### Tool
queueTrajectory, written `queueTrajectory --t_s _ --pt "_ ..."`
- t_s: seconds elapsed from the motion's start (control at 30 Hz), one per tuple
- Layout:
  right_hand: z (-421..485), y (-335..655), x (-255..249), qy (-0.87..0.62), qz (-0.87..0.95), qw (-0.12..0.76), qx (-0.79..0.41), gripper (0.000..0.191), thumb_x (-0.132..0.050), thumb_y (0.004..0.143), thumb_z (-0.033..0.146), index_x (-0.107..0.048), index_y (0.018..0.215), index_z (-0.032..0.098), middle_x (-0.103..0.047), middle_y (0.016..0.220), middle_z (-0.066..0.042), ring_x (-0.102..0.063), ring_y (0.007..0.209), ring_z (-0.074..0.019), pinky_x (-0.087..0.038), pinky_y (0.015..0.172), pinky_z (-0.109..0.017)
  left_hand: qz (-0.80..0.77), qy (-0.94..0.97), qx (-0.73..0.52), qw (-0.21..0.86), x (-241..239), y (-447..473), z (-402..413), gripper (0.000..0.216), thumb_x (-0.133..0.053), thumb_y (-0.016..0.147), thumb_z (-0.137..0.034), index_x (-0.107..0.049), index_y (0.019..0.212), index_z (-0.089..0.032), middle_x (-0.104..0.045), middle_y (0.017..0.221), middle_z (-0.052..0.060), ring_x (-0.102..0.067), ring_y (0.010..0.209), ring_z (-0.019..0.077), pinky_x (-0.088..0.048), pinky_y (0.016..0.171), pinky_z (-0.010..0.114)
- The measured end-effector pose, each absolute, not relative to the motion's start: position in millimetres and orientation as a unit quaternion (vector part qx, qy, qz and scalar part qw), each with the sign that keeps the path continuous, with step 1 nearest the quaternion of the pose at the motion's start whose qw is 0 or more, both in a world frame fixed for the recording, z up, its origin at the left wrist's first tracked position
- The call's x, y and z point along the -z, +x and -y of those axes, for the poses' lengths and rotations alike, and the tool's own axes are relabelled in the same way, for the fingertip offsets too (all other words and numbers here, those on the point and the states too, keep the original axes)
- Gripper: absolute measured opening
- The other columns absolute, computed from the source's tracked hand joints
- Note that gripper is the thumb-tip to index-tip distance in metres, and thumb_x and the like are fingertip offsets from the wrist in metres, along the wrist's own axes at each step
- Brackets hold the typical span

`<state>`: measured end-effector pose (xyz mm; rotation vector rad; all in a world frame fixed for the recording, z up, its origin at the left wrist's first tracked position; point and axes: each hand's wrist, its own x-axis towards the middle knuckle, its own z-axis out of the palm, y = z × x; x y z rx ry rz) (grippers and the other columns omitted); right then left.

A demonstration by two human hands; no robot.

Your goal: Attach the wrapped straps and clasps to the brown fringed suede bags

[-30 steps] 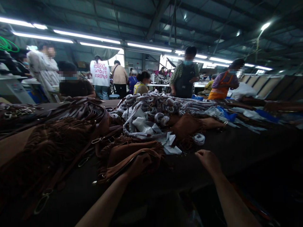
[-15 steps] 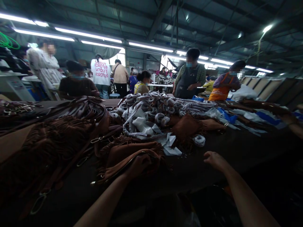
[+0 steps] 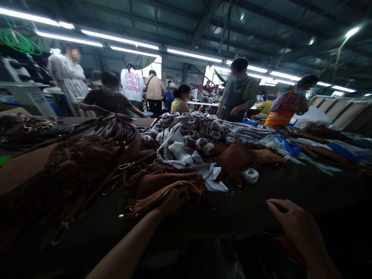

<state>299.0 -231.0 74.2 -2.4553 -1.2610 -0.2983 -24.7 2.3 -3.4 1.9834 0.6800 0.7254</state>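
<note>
A brown fringed bag (image 3: 162, 185) with a zipper along its edge lies on the dark table in front of me. My left hand (image 3: 176, 198) is closed on the bag's zippered edge, its fingertips partly hidden in the dark fold. To the right, above the front of the table, my right hand (image 3: 296, 221) is apart from the bag. Its fingers reach leftward with a narrow gap between them, and I see nothing in them. Crumpled white paper (image 3: 216, 178) lies just beyond the bag. A plastic-wrapped coil (image 3: 250, 175) rests farther right.
Fringed brown pieces (image 3: 84, 166) and straps with metal clasps (image 3: 60, 232) heap up on the left. Several wrapped strap coils (image 3: 203, 130) form a pile at the back. Another brown bag (image 3: 236, 155) lies beside it. Co-workers sit and stand beyond the table.
My right hand has drawn back toward me and slightly right, its fingers now more stretched out. The left hand stays on the bag. The whole view has shifted a little.
</note>
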Motion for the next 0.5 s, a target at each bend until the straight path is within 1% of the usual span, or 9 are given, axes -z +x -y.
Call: queueTrajectory --t_s 0.03,0.1,0.23,0.37,0.5 --pt "214.1 283.4 -73.7 -0.859 0.465 0.197 0.084 0.026 -0.049 0.08 0.041 -0.07 0.088 0.028 -0.069 0.1 -0.002 -0.065 0.083 -0.0176 -0.046 0.07 -0.025 -0.269 0.799 -0.296 0.449 4.3 -24.6 -2.5 0.006 -0.058 0.077 -0.02 -0.063 0.077 -0.015 -0.066 0.087 0.004 -0.059 0.085 0.0189 -0.045 0.078 0.028" --pt "178.8 250.7 -68.6 -0.847 0.488 0.205 0.052 0.024 -0.049 0.082 0.039 -0.07 0.088 0.027 -0.07 0.096 -0.002 -0.065 0.081 -0.017 -0.044 0.068 -0.025 -0.263 0.799 -0.299 0.45 5.6 -24.8 -3.1 0.007 -0.059 0.078 -0.02 -0.063 0.078 -0.015 -0.066 0.088 0.003 -0.059 0.085 0.0184 -0.045 0.078 0.028" --pt "126.6 198.5 -54.1 -0.854 0.495 0.147 0.057 0.025 -0.047 0.086 0.035 -0.07 0.086 0.026 -0.07 0.089 -0.004 -0.064 0.075 -0.0184 -0.039 0.06 -0.026 -0.267 0.81 -0.296 0.43 6.0 -25.8 -4.1 0.008 -0.058 0.079 -0.021 -0.063 0.08 -0.015 -0.067 0.088 0.004 -0.058 0.084 0.0181 -0.045 0.078 0.028" --pt "108.0 178.4 -43.1 -0.843 0.521 0.098 0.093 0.024 -0.046 0.087 0.028 -0.067 0.077 0.023 -0.068 0.083 -0.006 -0.063 0.075 -0.0184 -0.035 0.058 -0.026 -0.262 0.816 -0.288 0.428 3.4 -25.9 -3.7 0.008 -0.058 0.079 -0.02 -0.064 0.081 -0.015 -0.067 0.088 0.004 -0.058 0.084 0.0179 -0.044 0.079 0.028" --pt "107.8 181.0 -34.8 -0.83 0.544 0.08 0.09 0.021 -0.049 0.086 0.03 -0.067 0.077 0.023 -0.067 0.081 -0.006 -0.063 0.075 -0.018 -0.035 0.059 -0.025 -0.264 0.807 -0.292 0.44 -1.5 -26.0 -1.1 0.006 -0.058 0.077 -0.017 -0.064 0.077 -0.014 -0.067 0.087 0.004 -0.059 0.084 0.0179 -0.044 0.078 0.027"
